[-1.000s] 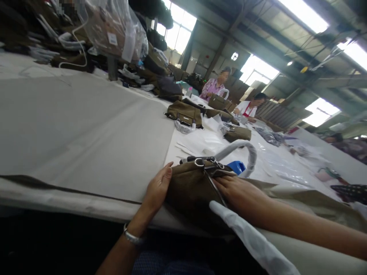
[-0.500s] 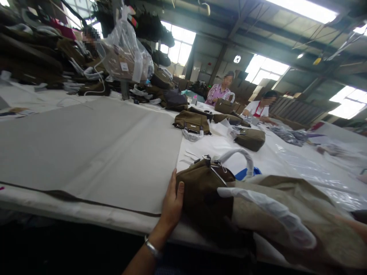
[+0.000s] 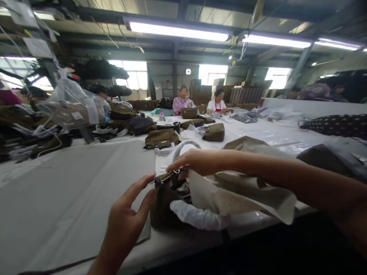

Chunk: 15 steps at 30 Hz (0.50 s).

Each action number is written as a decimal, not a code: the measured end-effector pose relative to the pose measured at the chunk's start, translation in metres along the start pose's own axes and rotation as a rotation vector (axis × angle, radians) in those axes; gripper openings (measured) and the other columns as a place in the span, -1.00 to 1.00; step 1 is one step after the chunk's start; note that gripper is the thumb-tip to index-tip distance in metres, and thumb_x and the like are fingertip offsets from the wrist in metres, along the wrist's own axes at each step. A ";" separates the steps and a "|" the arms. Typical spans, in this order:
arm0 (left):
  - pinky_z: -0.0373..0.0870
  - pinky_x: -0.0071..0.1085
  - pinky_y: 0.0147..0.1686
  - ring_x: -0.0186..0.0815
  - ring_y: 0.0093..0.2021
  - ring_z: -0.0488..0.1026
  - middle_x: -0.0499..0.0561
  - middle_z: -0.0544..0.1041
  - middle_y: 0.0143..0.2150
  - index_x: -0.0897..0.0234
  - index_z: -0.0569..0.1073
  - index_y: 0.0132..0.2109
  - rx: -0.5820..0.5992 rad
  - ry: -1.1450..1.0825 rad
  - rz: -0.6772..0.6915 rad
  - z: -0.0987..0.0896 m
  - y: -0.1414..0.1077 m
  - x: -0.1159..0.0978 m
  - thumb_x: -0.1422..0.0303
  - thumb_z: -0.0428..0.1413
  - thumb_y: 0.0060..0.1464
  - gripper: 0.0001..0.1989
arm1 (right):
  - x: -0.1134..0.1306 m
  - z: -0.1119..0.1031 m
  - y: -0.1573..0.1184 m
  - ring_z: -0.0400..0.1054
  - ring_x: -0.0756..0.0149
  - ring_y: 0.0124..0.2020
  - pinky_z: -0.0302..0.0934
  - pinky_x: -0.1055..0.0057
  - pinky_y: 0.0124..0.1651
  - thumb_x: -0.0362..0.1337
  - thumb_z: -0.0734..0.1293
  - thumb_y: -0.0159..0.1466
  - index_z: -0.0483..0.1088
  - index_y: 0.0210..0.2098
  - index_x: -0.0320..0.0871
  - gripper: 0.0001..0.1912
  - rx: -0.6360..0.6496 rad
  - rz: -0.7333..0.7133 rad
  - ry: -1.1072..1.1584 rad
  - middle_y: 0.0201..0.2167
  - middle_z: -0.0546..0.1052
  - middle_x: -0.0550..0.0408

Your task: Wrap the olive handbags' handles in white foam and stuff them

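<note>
A dark olive handbag (image 3: 163,210) sits at the table's front edge with its zipped top open. Its near handle (image 3: 197,217) is wrapped in white and droops over the front; the far handle (image 3: 186,145) arches up behind. My left hand (image 3: 129,210) holds the bag's left end, thumb and fingers at the zip's end. Reaching across the top, my right hand (image 3: 195,160) has its fingers curled on the open zip edge by a metal ring. A thin beige sheet (image 3: 223,194) spreads from the opening to the right, under my right forearm.
More olive bags (image 3: 163,139) lie further back on the white table. On the left stand a plastic-wrapped bag (image 3: 74,110) and heaps of bags. Two people (image 3: 180,101) work across the table. A grey sheet (image 3: 71,198) covers the left side; a dotted dark cloth (image 3: 338,126) lies right.
My right hand has come over the bag onto its zip edge, and the top now gapes open. My left hand has shifted to the zip's end. The view has turned right and levelled.
</note>
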<state>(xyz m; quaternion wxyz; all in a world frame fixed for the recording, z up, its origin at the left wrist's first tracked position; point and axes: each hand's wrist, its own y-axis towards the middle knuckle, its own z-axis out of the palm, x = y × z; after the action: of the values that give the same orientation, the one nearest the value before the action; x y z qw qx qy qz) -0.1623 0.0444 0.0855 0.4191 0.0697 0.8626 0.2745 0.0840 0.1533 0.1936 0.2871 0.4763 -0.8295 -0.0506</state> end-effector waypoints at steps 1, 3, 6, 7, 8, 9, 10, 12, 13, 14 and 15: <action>0.36 -0.16 0.28 -0.13 0.23 0.48 -0.01 0.55 0.22 0.03 0.49 0.21 0.147 -0.022 0.077 -0.005 0.012 -0.021 0.11 0.15 0.24 -0.57 | 0.004 -0.022 -0.004 0.56 0.35 -0.13 0.40 0.44 -0.03 -0.34 0.41 0.28 0.54 0.07 -0.09 -0.65 0.167 -0.097 -0.029 -0.11 0.67 0.09; 0.32 -0.16 0.30 -0.10 0.30 0.40 -0.02 0.44 0.33 -0.05 0.37 0.33 0.415 -0.016 0.224 -0.007 0.038 -0.057 0.11 0.21 0.19 -0.43 | 0.004 -0.068 -0.027 0.54 0.31 -0.03 0.38 0.33 0.10 -0.26 0.36 0.36 0.54 0.06 -0.16 -0.70 -0.111 -0.081 -0.162 0.00 0.64 0.02; 0.30 -0.12 0.30 -0.05 0.39 0.26 -0.06 0.28 0.42 -0.15 0.24 0.39 0.715 -0.011 0.340 0.005 0.075 -0.091 0.13 0.29 0.11 -0.26 | -0.018 -0.118 -0.100 0.35 0.15 0.24 0.10 0.07 0.38 -0.11 0.29 0.42 0.50 0.12 -0.12 -0.63 -0.587 0.211 -0.457 0.16 0.53 -0.03; 0.34 -0.13 0.27 -0.05 0.39 0.26 -0.07 0.27 0.43 -0.16 0.22 0.39 0.812 -0.048 0.340 0.012 0.086 -0.098 0.15 0.27 0.13 -0.27 | -0.030 -0.124 -0.129 0.24 0.07 0.32 -0.04 0.00 0.44 -0.05 0.28 0.41 0.46 0.18 -0.08 -0.57 -0.660 0.323 -0.493 0.22 0.48 -0.03; 0.38 -0.15 0.24 -0.06 0.38 0.27 -0.06 0.26 0.43 -0.17 0.19 0.40 0.913 -0.095 0.330 0.019 0.095 -0.103 0.18 0.24 0.17 -0.29 | -0.044 -0.125 -0.157 0.16 -0.02 0.38 -0.15 -0.05 0.47 0.01 0.31 0.38 0.45 0.20 -0.10 -0.50 -0.692 0.450 -0.468 0.26 0.43 -0.09; 0.39 -0.16 0.23 -0.07 0.38 0.27 -0.06 0.24 0.44 -0.16 0.16 0.42 1.003 -0.132 0.329 0.028 0.104 -0.109 0.21 0.24 0.18 -0.27 | -0.058 -0.120 -0.183 0.10 -0.11 0.41 -0.21 -0.07 0.48 0.07 0.33 0.35 0.42 0.23 -0.16 -0.41 -0.684 0.602 -0.372 0.31 0.38 -0.16; 0.37 -0.15 0.24 -0.07 0.40 0.25 -0.04 0.21 0.45 -0.14 0.13 0.43 1.071 -0.145 0.344 0.037 0.110 -0.114 0.22 0.27 0.15 -0.21 | -0.071 -0.111 -0.204 0.08 -0.17 0.42 -0.21 -0.10 0.48 0.14 0.31 0.34 0.38 0.26 -0.20 -0.32 -0.652 0.755 -0.223 0.34 0.33 -0.22; 0.21 -0.08 0.34 -0.02 0.45 0.13 0.03 0.12 0.49 -0.06 0.06 0.46 1.108 -0.098 0.429 0.056 0.116 -0.125 0.21 0.39 -0.03 0.00 | -0.089 -0.084 -0.232 0.16 -0.17 0.37 0.07 -0.12 0.37 0.28 0.20 0.34 0.31 0.31 -0.17 -0.21 -0.572 0.964 0.187 0.35 0.32 -0.21; 0.11 -0.05 0.38 0.00 0.47 0.04 0.06 0.07 0.51 -0.03 0.03 0.47 1.085 -0.055 0.491 0.067 0.117 -0.130 0.18 0.44 -0.12 0.11 | -0.093 -0.069 -0.237 0.28 -0.15 0.30 0.24 -0.11 0.26 0.34 0.13 0.33 0.31 0.31 -0.12 -0.18 -0.499 1.006 0.439 0.29 0.39 -0.19; 0.02 -0.02 0.41 0.03 0.49 -0.04 0.09 0.01 0.52 0.00 0.00 0.48 1.050 -0.015 0.549 0.078 0.115 -0.136 0.14 0.46 -0.18 0.18 | -0.094 -0.056 -0.237 0.40 -0.13 0.19 0.37 -0.06 0.14 0.38 0.08 0.32 0.35 0.27 -0.12 -0.15 -0.431 1.004 0.650 0.20 0.49 -0.20; -0.04 0.02 0.42 0.05 0.51 -0.12 0.12 -0.05 0.54 0.02 -0.05 0.50 1.017 0.020 0.595 0.090 0.112 -0.141 0.09 0.46 -0.20 0.23 | -0.092 -0.045 -0.233 0.50 -0.08 0.07 0.45 0.01 0.03 0.39 0.07 0.31 0.39 0.22 -0.15 -0.14 -0.386 0.969 0.806 0.08 0.57 -0.20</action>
<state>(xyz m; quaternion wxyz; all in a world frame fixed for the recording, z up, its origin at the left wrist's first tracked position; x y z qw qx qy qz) -0.0157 0.1267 0.1968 0.2297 0.4983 0.8333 -0.0674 0.3204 0.1113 0.1079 0.6458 -0.0295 -0.7537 0.1186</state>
